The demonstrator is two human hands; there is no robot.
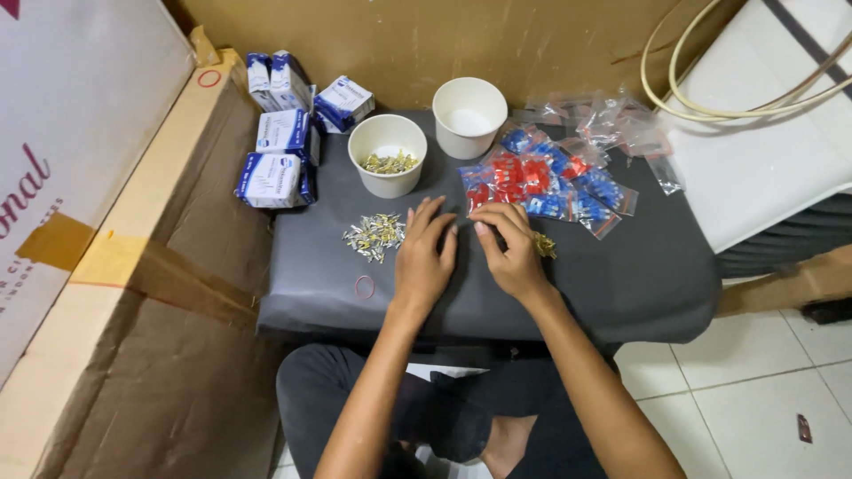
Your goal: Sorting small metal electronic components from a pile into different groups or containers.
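left hand [424,257]: open, flat on dark pad, silver terminals [375,236] piled just left for easy reach | right hand [510,253]: fingers curled, grip unclear, gold terminals [544,245] touching its right

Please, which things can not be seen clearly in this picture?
Head view:
- Right hand: its own fingers hide what they pinch.
- Metal pieces: too small to identify.
- Far cup: contents washed out.
- Tube: cut off by the top edge.
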